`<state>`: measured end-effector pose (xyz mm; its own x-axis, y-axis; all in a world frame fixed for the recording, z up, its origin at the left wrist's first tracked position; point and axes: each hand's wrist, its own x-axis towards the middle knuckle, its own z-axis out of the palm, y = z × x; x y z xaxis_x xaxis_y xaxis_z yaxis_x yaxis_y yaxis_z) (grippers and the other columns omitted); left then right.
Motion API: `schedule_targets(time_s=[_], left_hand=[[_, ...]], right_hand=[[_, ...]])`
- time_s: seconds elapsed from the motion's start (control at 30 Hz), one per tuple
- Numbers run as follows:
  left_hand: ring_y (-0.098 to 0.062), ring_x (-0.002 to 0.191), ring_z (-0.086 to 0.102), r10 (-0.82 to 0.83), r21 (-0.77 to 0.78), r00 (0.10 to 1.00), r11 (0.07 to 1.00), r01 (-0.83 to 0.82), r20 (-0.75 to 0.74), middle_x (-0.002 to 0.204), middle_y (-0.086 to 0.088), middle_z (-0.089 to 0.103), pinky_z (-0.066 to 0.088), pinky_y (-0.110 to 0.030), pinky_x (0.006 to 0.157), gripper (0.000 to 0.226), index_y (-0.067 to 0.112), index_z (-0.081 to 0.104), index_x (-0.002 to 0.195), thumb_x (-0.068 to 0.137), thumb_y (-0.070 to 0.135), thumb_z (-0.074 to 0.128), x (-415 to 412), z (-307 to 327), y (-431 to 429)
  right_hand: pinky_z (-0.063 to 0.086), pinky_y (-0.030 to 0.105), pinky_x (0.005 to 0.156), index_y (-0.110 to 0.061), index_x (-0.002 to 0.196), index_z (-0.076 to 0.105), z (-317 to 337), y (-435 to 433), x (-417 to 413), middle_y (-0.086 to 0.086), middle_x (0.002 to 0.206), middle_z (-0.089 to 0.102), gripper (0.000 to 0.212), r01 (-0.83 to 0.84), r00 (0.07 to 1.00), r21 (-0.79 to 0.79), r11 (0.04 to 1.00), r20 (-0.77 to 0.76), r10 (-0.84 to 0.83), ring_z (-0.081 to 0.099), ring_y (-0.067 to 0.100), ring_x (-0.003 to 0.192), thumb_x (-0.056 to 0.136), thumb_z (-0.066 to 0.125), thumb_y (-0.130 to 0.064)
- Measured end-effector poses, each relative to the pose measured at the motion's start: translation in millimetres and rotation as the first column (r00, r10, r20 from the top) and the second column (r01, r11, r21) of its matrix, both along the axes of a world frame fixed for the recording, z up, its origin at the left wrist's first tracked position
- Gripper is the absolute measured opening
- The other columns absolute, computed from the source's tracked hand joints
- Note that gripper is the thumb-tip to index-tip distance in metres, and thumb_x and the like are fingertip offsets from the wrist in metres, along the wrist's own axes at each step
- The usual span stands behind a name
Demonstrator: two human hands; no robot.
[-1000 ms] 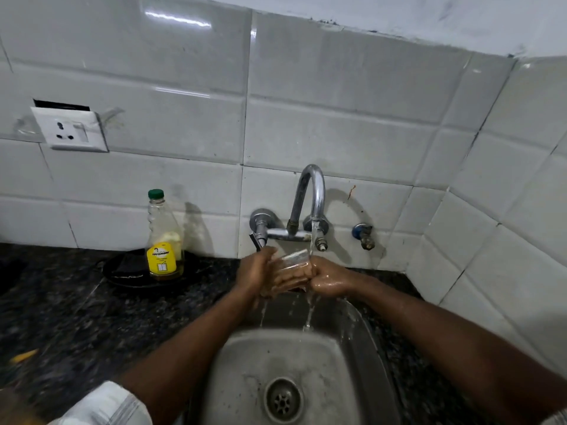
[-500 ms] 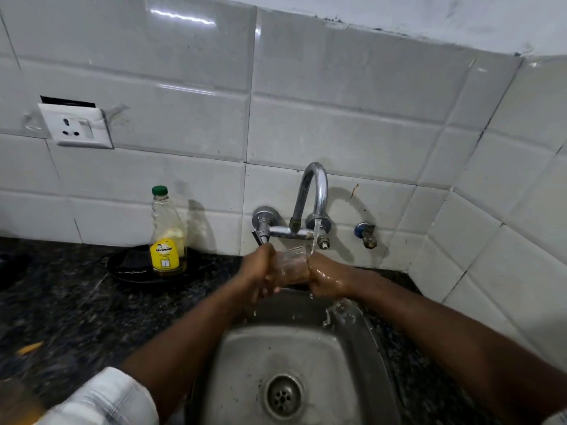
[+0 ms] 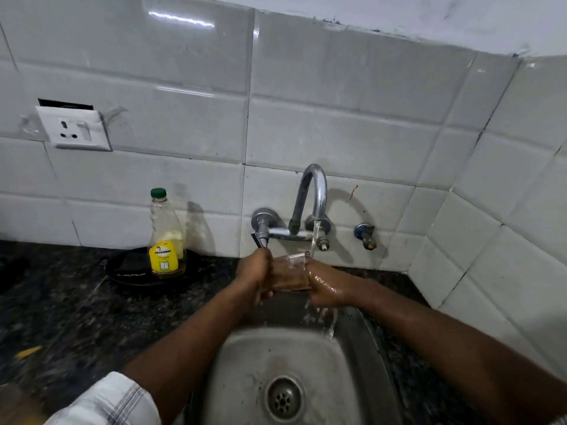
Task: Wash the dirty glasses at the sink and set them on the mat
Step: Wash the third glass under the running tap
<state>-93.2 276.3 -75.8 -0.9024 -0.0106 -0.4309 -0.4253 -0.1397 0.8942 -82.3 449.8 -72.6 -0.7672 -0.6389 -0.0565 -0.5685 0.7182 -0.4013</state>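
A clear drinking glass (image 3: 291, 273) is held upright between both hands under the chrome tap (image 3: 311, 197), over the back of the steel sink (image 3: 245, 363). My left hand (image 3: 254, 276) grips its left side and my right hand (image 3: 325, 283), wet and shiny, grips its right side. A thin stream of water falls from the spout onto the glass rim and my right hand, then splashes down into the sink. The mat is not in sight.
A dish-soap bottle (image 3: 167, 237) with a green cap and yellow label stands on a black plate (image 3: 129, 271) left of the tap. Dark granite counter (image 3: 61, 317) surrounds the sink. A wall socket (image 3: 73, 130) sits high on the tiled wall. Tiled walls meet in a corner at right.
The glass has been turned upright and lifted slightly toward the spout, and the water now runs over my right hand. The view has shifted a little.
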Motion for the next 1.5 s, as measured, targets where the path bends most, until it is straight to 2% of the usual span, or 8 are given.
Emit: schedule_targets(time_s=[0.13,0.37,0.63,0.83,1.0,1.17,1.37,1.5], left_hand=[[-0.029,0.064,0.068,0.337,-0.02,0.938,0.94,-0.339,-0.079,0.077,-0.013,0.071,0.051,-0.033,0.048,0.029,0.006,0.07,0.076,0.087,0.027,0.054,0.7,-16.5,10.9],[-0.003,0.068,0.057,0.224,-0.127,0.65,0.886,-0.447,-0.726,0.073,0.007,0.063,0.039,-0.007,0.061,0.014,0.015,0.068,0.084,0.084,0.026,0.059,28.9,-28.7,26.0],[-0.021,0.053,0.057,-0.152,0.174,0.988,0.974,0.143,0.041,0.065,-0.008,0.066,0.043,-0.024,0.047,0.036,0.008,0.061,0.086,0.098,0.035,0.04,11.7,-6.0,8.4],[-0.016,0.064,0.061,0.183,-0.133,0.665,0.909,-0.395,-0.724,0.068,0.0,0.065,0.046,-0.014,0.06,0.024,0.015,0.064,0.076,0.084,0.036,0.057,22.7,-28.8,18.7],[-0.027,0.064,0.067,-0.167,-0.038,0.986,0.985,0.167,-0.013,0.074,-0.011,0.072,0.055,-0.034,0.056,0.038,0.007,0.066,0.093,0.095,0.038,0.044,9.0,-2.6,8.6],[-0.005,0.06,0.055,0.05,-0.268,0.665,0.891,-0.367,-0.745,0.063,0.007,0.06,0.04,-0.01,0.057,0.019,0.016,0.064,0.073,0.091,0.019,0.063,32.3,-6.5,10.1],[-0.022,0.066,0.06,-0.243,-0.573,0.958,0.811,0.114,-0.153,0.076,-0.009,0.065,0.04,-0.026,0.053,0.038,0.007,0.07,0.083,0.09,0.04,0.052,8.3,19.8,0.9],[-0.017,0.07,0.063,-0.196,-0.527,0.75,0.818,-0.23,-0.632,0.077,-0.002,0.068,0.05,-0.028,0.064,0.032,0.012,0.067,0.082,0.094,0.038,0.054,26.7,3.5,2.0]], right_hand=[[0.052,0.037,0.089,-0.016,0.115,0.065,13.5,-11.3,11.0,0.001,0.108,0.072,0.03,0.37,0.87,-0.471,0.801,0.477,-0.121,0.068,0.017,0.103,0.087,0.06,-0.008],[0.054,0.033,0.066,-0.01,0.065,0.069,4.3,-51.7,9.7,0.006,0.06,0.068,0.049,0.755,0.556,-0.635,0.16,0.492,-0.67,0.064,0.019,0.055,0.094,0.055,-0.048],[0.052,0.019,0.053,-0.005,0.073,0.068,0.4,-54.0,18.6,0.002,0.057,0.068,0.037,0.584,0.634,-0.663,0.468,0.012,-0.774,0.064,0.009,0.048,0.097,0.058,-0.031],[0.059,0.034,0.061,-0.005,0.074,0.068,10.0,-54.5,21.5,0.011,0.067,0.071,0.034,0.634,0.635,-0.74,0.224,0.335,-0.696,0.069,0.021,0.057,0.096,0.059,-0.029],[0.052,0.022,0.051,-0.011,0.073,0.066,9.8,-53.5,34.3,0.0,0.059,0.067,0.033,0.598,0.659,-0.712,0.368,0.175,-0.732,0.065,0.005,0.048,0.098,0.057,-0.031],[0.06,0.045,0.074,-0.011,0.066,0.069,10.4,-63.2,21.0,0.007,0.065,0.072,0.042,0.705,0.546,-0.699,0.117,0.431,-0.718,0.071,0.027,0.066,0.092,0.059,-0.042],[0.059,0.036,0.063,-0.009,0.063,0.067,6.0,-64.5,36.6,0.009,0.057,0.068,0.047,0.665,0.583,-0.724,0.182,0.351,-0.732,0.068,0.023,0.053,0.1,0.05,-0.034],[0.051,0.027,0.058,-0.003,0.071,0.066,16.9,-61.0,33.5,0.008,0.061,0.066,0.038,0.703,0.546,-0.71,0.033,0.509,-0.665,0.062,0.019,0.054,0.098,0.051,-0.026]])
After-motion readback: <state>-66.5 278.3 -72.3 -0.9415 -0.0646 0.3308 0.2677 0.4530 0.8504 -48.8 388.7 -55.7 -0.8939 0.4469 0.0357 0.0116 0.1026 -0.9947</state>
